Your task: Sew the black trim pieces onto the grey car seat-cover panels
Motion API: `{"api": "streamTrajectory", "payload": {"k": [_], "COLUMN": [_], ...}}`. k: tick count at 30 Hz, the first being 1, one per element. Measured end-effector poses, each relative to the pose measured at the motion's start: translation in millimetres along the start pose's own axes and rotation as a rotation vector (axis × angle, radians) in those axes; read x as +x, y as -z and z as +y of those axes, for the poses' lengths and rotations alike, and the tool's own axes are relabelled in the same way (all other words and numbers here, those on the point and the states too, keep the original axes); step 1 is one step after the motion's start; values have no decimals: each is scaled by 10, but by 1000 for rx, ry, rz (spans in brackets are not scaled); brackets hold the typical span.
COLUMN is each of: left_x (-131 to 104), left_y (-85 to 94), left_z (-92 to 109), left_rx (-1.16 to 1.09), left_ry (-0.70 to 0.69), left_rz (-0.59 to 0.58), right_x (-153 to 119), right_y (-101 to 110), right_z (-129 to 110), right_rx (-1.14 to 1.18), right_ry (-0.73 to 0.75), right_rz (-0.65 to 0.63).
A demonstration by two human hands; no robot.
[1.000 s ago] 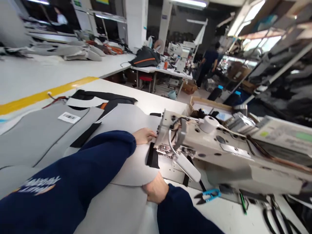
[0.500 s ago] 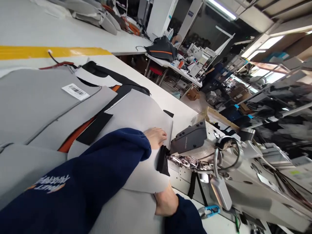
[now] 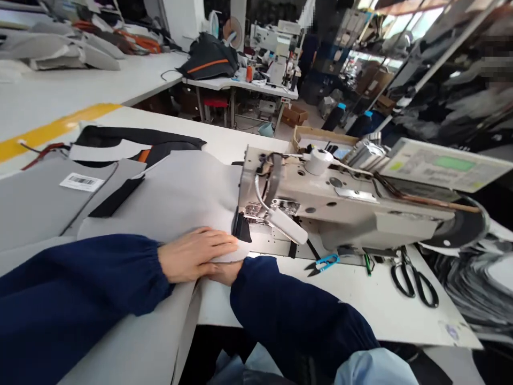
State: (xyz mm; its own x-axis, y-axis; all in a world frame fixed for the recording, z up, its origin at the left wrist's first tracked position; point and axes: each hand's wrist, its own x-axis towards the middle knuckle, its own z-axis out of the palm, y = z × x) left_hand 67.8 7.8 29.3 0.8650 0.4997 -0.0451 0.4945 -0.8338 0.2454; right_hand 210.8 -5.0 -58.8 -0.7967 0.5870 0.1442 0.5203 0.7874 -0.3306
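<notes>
My left hand (image 3: 200, 252) lies with its fingers stretched over the near edge of a grey fabric panel (image 3: 180, 187). Beside and partly beneath it is my right hand (image 3: 226, 271); the panel and my left hand hide its fingers. A black strip (image 3: 242, 229) sits at the panel's right edge, by the needle area of the sewing machine (image 3: 320, 198). Another black strip (image 3: 116, 198) lies along the panel's left side. Further left is a larger grey piece (image 3: 36, 198) with a white barcode label (image 3: 82, 182).
Blue thread snips (image 3: 325, 263) and black-handled scissors (image 3: 414, 280) lie on the table near the machine. An open cardboard box (image 3: 324, 136) stands behind it. Grey pieces (image 3: 60, 51) are piled at the back left, and a black bag (image 3: 210, 56) rests on another table.
The view has turned and levelled. My left hand has moved down the panel to its near edge, close to my right hand. More of the machine and table shows.
</notes>
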Motion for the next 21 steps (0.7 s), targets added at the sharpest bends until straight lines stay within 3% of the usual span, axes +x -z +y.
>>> {"api": "streamTrajectory", "payload": {"k": [4, 8, 11, 14, 18, 21], "left_x": [-150, -54, 228, 428, 367, 277], "left_y": [-116, -125, -87, -98, -149, -156], "left_z": [2, 237, 375, 337, 195, 166], "left_rx": [156, 338, 420, 487, 507, 490], "left_ry": [-31, 24, 121, 221, 158, 119], "left_rz": [-13, -84, -186, -259, -268, -249], "right_x": [-501, -886, -844, -751, -726, -712], "right_y": [122, 169, 168, 181, 218, 210], "right_z": [-56, -88, -133, -198, -253, -268], "right_rx": [-82, -203, -250, -312, -333, -312], "right_ry": [5, 73, 52, 5, -28, -63], "right_rz": [174, 320, 283, 244, 164, 191]}}
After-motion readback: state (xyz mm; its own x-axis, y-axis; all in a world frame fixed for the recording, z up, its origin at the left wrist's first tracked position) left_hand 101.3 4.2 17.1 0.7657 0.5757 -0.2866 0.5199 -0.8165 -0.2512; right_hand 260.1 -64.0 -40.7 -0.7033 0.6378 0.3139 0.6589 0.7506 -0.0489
